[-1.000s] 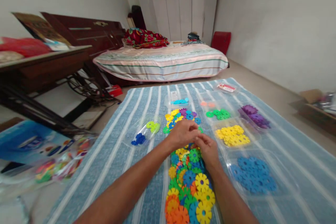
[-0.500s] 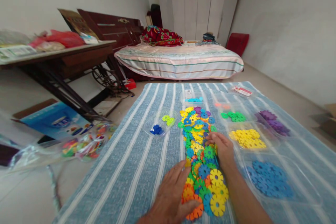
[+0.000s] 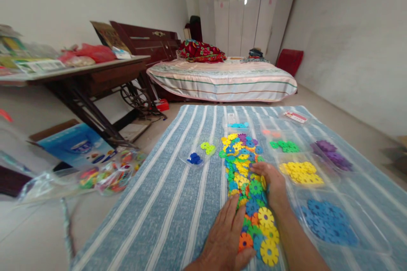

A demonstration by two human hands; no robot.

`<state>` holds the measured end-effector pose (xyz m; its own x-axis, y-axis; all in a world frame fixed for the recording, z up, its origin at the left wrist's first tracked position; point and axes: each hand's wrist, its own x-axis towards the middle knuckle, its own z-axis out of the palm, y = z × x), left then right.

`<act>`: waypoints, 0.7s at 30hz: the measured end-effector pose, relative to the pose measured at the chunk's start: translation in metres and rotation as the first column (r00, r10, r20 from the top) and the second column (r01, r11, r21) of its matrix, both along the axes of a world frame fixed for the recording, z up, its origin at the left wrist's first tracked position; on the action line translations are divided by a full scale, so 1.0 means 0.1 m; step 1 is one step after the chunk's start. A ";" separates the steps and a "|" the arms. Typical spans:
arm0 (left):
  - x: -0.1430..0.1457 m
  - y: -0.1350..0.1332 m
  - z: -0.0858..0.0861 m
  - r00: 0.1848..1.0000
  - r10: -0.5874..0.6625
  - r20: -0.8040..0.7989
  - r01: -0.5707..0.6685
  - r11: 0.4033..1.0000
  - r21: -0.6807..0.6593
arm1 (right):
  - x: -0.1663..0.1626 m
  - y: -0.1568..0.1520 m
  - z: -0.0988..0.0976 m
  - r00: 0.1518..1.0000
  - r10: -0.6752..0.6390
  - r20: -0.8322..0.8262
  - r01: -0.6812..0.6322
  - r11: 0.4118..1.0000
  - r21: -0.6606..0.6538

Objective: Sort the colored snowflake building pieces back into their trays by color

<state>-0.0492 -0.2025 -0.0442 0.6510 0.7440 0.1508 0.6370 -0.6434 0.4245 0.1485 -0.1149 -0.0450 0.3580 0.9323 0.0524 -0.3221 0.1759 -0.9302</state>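
A long pile of colourful notched plastic discs (image 3: 254,207) runs down the striped cloth between my two hands. My left hand (image 3: 224,235) lies along the pile's near left edge, fingers stretched out and touching the discs, with its thumb over the nearest ones. On the opposite side, my right hand (image 3: 271,182) rests against the pile's right edge with loosely curved fingers, partly hiding a yellow disc. No disc is visibly gripped in either hand. Right of my right hand stand clear trays of yellow discs (image 3: 302,172) and blue discs (image 3: 329,220).
Green discs (image 3: 285,146), purple discs (image 3: 332,154) and light-blue discs (image 3: 238,125) sit in other clear trays. A clear dish left of the pile holds dark-blue pieces (image 3: 194,159) and lime pieces (image 3: 208,148). Beyond the table stands a bed (image 3: 222,80); a sewing-machine table (image 3: 95,72) is left.
My left hand has pressed in to the right, covering more of the orange discs at the near end. My right hand stays by the right edge. The camera view has shifted slightly.
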 end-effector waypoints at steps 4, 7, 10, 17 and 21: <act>0.13 0.04 -0.02 0.999 0.038 0.006 -0.038 0.999 0.029 | 0.00 0.04 -0.08 0.994 0.031 -0.107 -0.026 0.999 0.044; 0.21 0.08 0.00 0.999 0.049 0.021 -0.049 0.998 0.027 | 0.00 0.06 -0.12 0.990 0.052 -0.132 -0.045 0.997 0.055; 0.26 0.13 0.02 0.999 0.035 0.024 -0.035 0.999 0.012 | 0.01 0.07 -0.13 0.989 0.069 -0.134 -0.062 0.997 0.054; 0.31 0.20 0.00 0.997 0.055 0.062 -0.055 0.998 -0.005 | 0.02 0.07 -0.14 0.987 0.080 -0.140 -0.074 0.996 0.049; 0.33 0.23 0.03 0.993 0.085 0.078 -0.085 0.996 -0.007 | 0.02 0.08 -0.15 0.989 0.076 -0.129 -0.072 0.997 0.033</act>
